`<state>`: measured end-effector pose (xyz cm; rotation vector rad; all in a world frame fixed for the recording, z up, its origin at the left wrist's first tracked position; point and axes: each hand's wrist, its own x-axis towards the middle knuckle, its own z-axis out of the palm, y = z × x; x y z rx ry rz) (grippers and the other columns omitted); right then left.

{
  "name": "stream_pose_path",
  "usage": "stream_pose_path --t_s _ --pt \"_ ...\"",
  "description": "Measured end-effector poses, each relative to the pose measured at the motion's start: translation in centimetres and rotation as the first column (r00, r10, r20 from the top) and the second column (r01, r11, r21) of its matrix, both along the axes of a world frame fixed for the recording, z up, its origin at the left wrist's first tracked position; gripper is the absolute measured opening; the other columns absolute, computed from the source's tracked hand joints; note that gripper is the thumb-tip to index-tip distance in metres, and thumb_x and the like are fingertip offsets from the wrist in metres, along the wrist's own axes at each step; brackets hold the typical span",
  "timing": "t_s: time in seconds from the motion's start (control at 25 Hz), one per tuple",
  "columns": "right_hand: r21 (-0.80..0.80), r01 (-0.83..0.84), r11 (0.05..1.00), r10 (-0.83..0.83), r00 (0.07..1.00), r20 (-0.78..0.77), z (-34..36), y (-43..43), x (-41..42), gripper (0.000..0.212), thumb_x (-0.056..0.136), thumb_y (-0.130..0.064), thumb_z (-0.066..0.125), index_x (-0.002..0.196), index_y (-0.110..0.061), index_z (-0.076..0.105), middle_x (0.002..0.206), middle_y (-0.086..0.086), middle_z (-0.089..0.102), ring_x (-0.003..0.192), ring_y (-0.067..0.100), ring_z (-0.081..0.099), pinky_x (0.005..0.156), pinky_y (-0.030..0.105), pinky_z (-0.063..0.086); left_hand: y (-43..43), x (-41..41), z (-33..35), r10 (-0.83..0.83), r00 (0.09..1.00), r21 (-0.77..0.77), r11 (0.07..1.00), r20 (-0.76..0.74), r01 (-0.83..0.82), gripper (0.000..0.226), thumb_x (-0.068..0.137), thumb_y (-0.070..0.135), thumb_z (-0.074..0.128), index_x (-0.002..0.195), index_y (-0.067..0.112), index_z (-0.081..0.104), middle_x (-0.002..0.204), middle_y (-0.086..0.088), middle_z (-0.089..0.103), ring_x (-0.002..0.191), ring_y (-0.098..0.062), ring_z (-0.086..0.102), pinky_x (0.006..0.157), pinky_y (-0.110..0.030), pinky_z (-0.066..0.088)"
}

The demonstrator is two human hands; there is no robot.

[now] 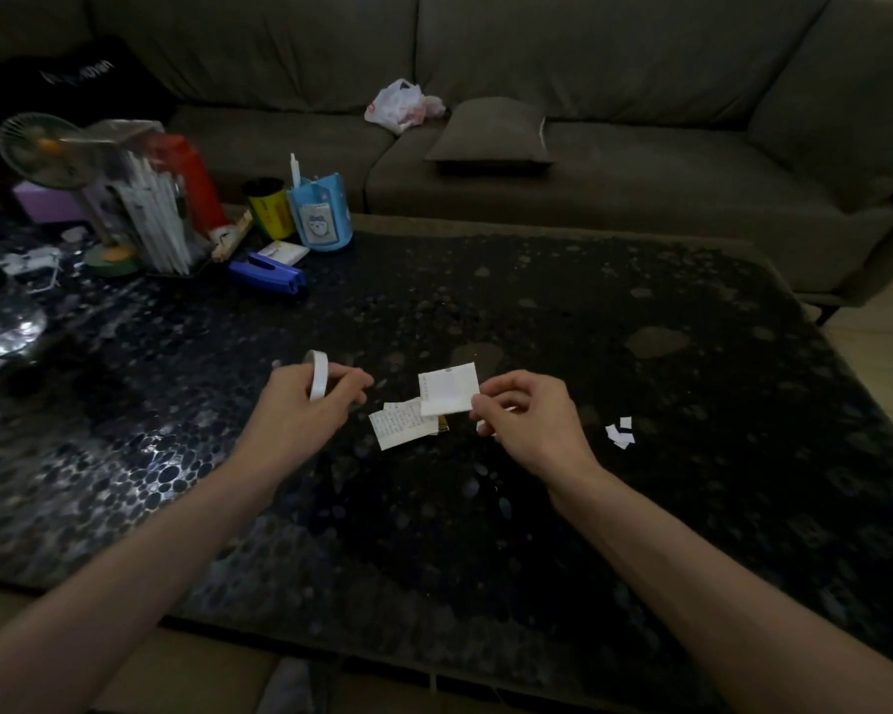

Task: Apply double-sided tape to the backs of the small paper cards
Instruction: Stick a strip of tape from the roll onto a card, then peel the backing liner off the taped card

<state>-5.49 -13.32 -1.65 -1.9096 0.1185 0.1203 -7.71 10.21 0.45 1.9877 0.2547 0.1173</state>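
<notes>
Left hand grips tape roll; right hand apparently pinches card.

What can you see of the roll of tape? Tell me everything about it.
The tape roll is a narrow white ring with an open centre, and it looks paper-backed. It stands on edge, seen nearly side-on, apparently held clear of the dark table. The left hand grips it, fingers curled round its lower part. No pulled-out loose end shows.
</notes>
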Motion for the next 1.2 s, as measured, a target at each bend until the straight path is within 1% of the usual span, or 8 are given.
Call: stream_pose_path --t_s 0.2,0.36,0.48,0.56,0.72,0.88,1.04,1.2 --pt "-0.056 -0.062 0.997 0.061 0.998 -0.015 -1.0 3.0 0.4 0.012 0.091 -0.032 0.080 0.093 -0.032 0.068 0.073 -0.018 0.075 0.065 -0.004 0.072 0.055 0.013 0.051 1.0 -0.7 0.3 0.051 0.998 0.026 0.998 0.044 -0.052 0.033 0.110 0.030 0.043 0.099 0.021 0.073 0.085 0.000 0.066 0.067 -0.010 0.059 0.060 -0.025 0.043" --pt "-0.312 -0.001 0.950 0.031 0.995 0.091 -1.5 3.6 -0.2 0.016 0.094 -0.046 0.073 0.092 -0.032 0.067 0.068 -0.008 0.071 0.057 0.002 0.068 0.044 0.016 0.048 1.2 -1.2 0.5 -0.126 0.989 0.039 0.992 0.073 0.124 0.031 0.109 0.032 0.047 0.103 0.020 0.075 0.076 0.007 0.070 0.066 -0.008 0.065 0.061 -0.022 0.051" --pt "-0.318 -0.006 0.948 0.056 0.987 0.151 -0.6 2.7 -0.7 0.009 0.099 -0.043 0.068 0.097 -0.035 0.070 0.077 -0.013 0.070 0.069 0.002 0.069 0.059 0.019 0.051 0.5 -2.0 -0.3 -0.226 0.971 0.260 0.945 0.078 0.199 0.038 0.104 0.044 0.053 0.082 0.026 0.079 0.084 0.019 0.077 0.081 -0.001 0.073 0.078 -0.031 0.056" --pt "-0.252 -0.105 0.962 0.157 0.968 0.196 0.4 2.0 -1.2 0.007 0.098 -0.036 0.070 0.105 -0.040 0.069 0.089 -0.016 0.070 0.079 0.001 0.070 0.066 0.020 0.057 -0.4 -2.4 -0.3 -0.324 0.945 0.330 0.898 0.050 0.291 0.039 0.102 0.052 0.053 0.080 0.030 0.077 0.078 0.021 0.075 0.072 0.003 0.070 0.072 -0.029 0.051" --pt "-0.174 -0.297 0.939 0.337 0.895 0.292 1.6 1.4 -2.7 0.032 0.101 -0.030 0.067 0.130 -0.042 0.063 0.104 -0.020 0.071 0.098 -0.006 0.069 0.077 0.016 0.058 -2.6 -2.6 0.4 -0.513 0.854 0.195 0.849 0.082 0.491 0.027 0.107 0.040 0.047 0.104 0.027 0.070 0.074 0.014 0.066 0.065 -0.003 0.060 0.060 -0.024 0.047" --pt "-0.174 -0.270 0.947 0.318 0.866 0.385 2.3 0.0 -3.6 0.037 0.098 -0.040 0.067 0.134 -0.044 0.061 0.112 -0.023 0.066 0.105 -0.008 0.064 0.079 0.009 0.054 -4.7 -3.1 0.5 -0.570 0.811 0.161 0.819 0.129 0.550 0.031 0.111 0.034 0.038 0.105 0.015 0.062 0.084 -0.007 0.059 0.076 -0.028 0.054 0.068 -0.051 0.047" --pt "-0.235 -0.205 0.950 0.293 0.841 0.455 2.8 -1.9 -4.1 0.043 0.097 -0.036 0.069 0.139 -0.042 0.059 0.117 -0.024 0.061 0.112 -0.007 0.060 0.088 0.005 0.047 -6.0 -3.0 0.9 -0.640 0.759 0.221 0.763 0.121 0.608 0.028 0.112 0.023 0.036 0.098 0.013 0.058 0.079 0.005 0.057 0.071 -0.013 0.052 0.065 -0.035 0.047" --pt "-0.280 -0.133 0.951 0.264 0.820 0.508 3.0 -3.3 -4.6 0.041 0.098 -0.029 0.070 0.138 -0.034 0.065 0.125 -0.019 0.065 0.116 -0.001 0.060 0.096 0.020 0.052 -7.1 -2.4 1.1 -0.667 0.734 0.235 0.739 0.125 0.631 0.033 0.109 0.029 0.037 0.106 0.010 0.064 0.089 0.006 0.072 0.085 -0.015 0.071 0.079 -0.031 0.056"
